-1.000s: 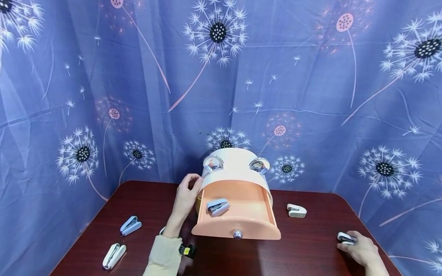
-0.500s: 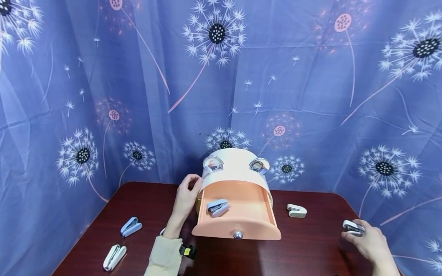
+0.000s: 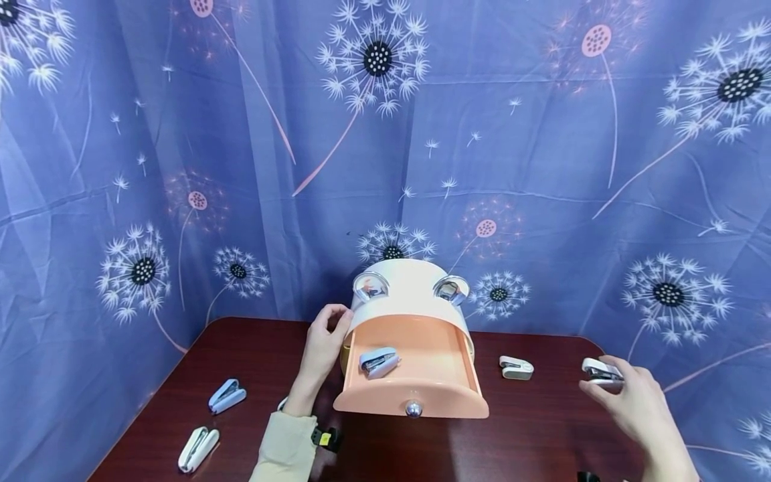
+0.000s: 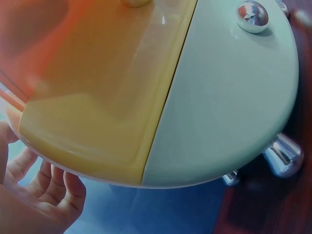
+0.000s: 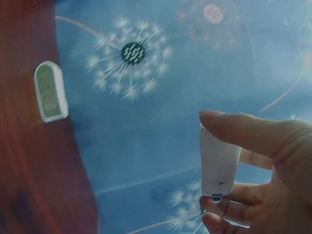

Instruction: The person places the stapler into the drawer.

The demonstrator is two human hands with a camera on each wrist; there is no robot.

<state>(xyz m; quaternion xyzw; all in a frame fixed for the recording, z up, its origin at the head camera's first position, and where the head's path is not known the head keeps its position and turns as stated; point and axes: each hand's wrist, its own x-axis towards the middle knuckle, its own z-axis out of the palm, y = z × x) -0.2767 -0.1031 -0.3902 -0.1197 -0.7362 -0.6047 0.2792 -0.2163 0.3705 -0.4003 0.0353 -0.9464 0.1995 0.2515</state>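
Observation:
My left hand (image 3: 321, 345) rests against the left side of a white rounded drawer cabinet (image 3: 409, 281), its fingertips (image 4: 29, 160) at the shell's edge. The peach top drawer (image 3: 427, 345) is pulled out, and a lavender-blue mini stapler (image 3: 379, 362) lies in its left part. At the far right, my right hand (image 3: 638, 399) holds a white mini stapler (image 3: 602, 372) above the table, pinched between thumb and fingers. In the right wrist view, the underside of this stapler (image 5: 219, 163) faces the camera.
Another white stapler (image 3: 516, 367) lies right of the cabinet. A blue stapler (image 3: 227, 395) and a white stapler (image 3: 199, 449) lie on the left of the dark red table (image 3: 494, 442). Yellow (image 4: 97, 97) and mint (image 4: 229, 97) drawers show lower down the cabinet. A dandelion-print curtain (image 3: 337, 167) hangs behind.
My right hand has raised the white stapler off the table and carried it away from me, lately a little to the left. The left hand, drawer and other staplers stay put.

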